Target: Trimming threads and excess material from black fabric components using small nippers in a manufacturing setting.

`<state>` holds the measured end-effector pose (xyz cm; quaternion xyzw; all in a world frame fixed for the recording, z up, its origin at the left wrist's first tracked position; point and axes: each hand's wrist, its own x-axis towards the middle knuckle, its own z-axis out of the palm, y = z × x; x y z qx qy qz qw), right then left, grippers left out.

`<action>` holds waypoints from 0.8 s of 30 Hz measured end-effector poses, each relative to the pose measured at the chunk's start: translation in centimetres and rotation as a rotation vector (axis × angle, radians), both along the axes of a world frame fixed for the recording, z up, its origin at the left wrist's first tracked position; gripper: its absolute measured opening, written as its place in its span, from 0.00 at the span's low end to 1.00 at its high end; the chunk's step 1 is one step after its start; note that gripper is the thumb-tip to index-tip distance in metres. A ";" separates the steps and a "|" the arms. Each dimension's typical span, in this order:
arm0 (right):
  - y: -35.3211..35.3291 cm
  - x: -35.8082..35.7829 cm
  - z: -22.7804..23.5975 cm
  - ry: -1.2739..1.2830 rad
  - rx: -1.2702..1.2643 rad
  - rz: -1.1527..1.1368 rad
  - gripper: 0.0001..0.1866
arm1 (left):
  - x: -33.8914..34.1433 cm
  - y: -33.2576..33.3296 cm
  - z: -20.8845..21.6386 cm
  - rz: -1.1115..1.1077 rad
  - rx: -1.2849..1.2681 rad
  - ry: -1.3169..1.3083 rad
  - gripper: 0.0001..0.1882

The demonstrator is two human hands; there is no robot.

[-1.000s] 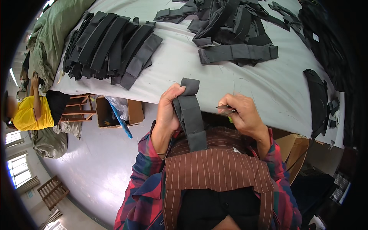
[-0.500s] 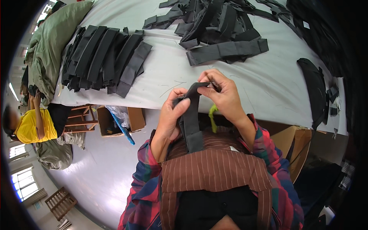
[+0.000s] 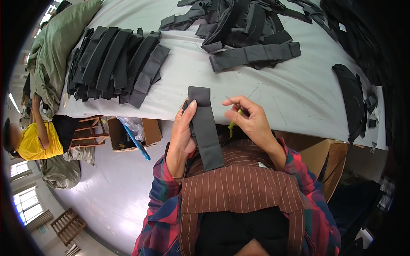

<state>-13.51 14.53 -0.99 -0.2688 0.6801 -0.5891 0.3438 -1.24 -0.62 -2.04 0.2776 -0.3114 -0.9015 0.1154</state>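
My left hand (image 3: 181,130) grips a dark grey fabric strip (image 3: 204,123), thumb on its face and fingers behind. The strip stands over the table's near edge, its lower end before my apron. To its right, apart from it, is my right hand (image 3: 252,119), with thumb and forefinger slightly parted and the other fingers curled. A yellow-green cord (image 3: 231,128) hangs from that hand. Something small and dark shows by its curled fingers; I cannot make out what it is.
On the white-covered table (image 3: 188,64) lie a row of stacked dark strips (image 3: 113,64) and a loose heap of strips (image 3: 252,25). Black fabric pieces (image 3: 350,98) lie at right. An open carton (image 3: 151,132) stands on the floor. A person in yellow (image 3: 40,141) works at far left.
My right hand has let go of the strip's upper end and moved lower, away from it. The strip, in my left hand, has shifted left and turned its flat face up.
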 end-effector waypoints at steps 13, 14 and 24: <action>0.3 1.3 -0.6 -0.037 -0.084 0.064 0.12 | -0.4 0.6 -1.2 0.059 0.027 0.066 0.11; 0.2 1.3 -0.8 -0.020 -0.123 0.051 0.12 | -0.6 0.7 -1.2 0.076 0.042 0.039 0.11; 0.0 1.4 -0.5 -0.080 -0.157 0.015 0.13 | -0.5 0.6 -1.0 0.077 0.057 0.031 0.11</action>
